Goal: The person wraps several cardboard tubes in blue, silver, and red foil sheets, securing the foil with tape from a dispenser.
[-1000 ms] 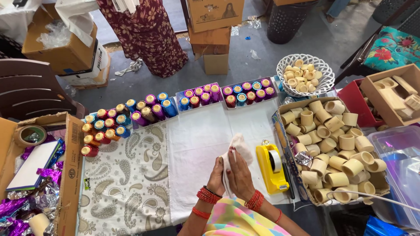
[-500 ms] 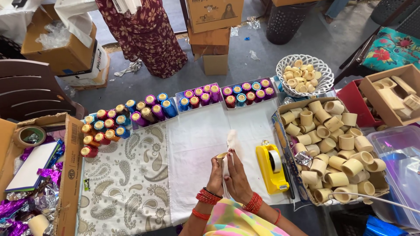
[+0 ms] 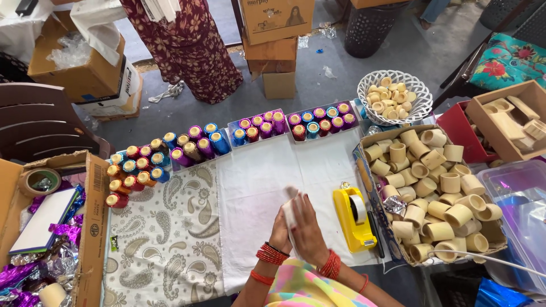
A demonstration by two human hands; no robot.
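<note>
Wrapping bench, mid-piece: both hands closed round one white roll at lower centre.

White cloth [image 3: 256,187] w/ grey paisley-print sheet [image 3: 165,239] covers the table, centre & lower left. Cardboard tray of bare tan tubes [image 3: 432,187], right, holds many unwrapped; white lattice basket of tan tubes [image 3: 393,96], upper right, also full. Rows of foil-wrapped tubes, red/blue/purple [image 3: 227,139], run across mid-frame: a good share looks done, plenty left. Yellow tape dispenser [image 3: 354,219] lies just right of the hands. Left hand [image 3: 280,233] & right hand [image 3: 310,230] pressed together, fingers curled on a white paper-wrapped roll [image 3: 291,199]. Vs 0.5 s ago: roll tip sits lower, hands closer in, tan end no longer showing.
</note>
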